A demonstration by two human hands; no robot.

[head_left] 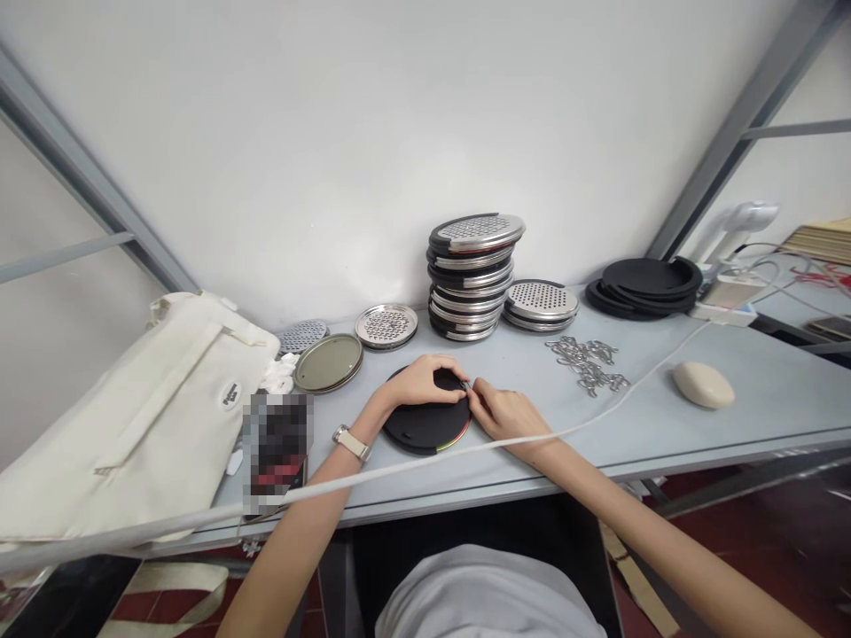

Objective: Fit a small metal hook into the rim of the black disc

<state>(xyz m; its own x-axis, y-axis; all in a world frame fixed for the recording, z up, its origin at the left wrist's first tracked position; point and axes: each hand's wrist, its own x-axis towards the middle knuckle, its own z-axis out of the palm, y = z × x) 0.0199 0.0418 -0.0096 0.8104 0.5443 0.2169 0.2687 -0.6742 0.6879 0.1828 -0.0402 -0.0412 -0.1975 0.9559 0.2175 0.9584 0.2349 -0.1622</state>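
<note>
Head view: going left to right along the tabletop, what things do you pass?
Cream bag → flat metal lid → perforated metal disc → tall stack of graters → low stack of perforated discs → pile of metal hooks → stack of black discs → beige oval object.

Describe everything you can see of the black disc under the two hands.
The black disc is a flat, round, matte piece, rubber or plastic by its look, lying flat on the grey table near its front edge. A thin red-and-green stripe shows along its lower right rim. The left hand rests on its top edge; the right hand meets it at the right rim, fingers pinching a small metal piece there.
</note>
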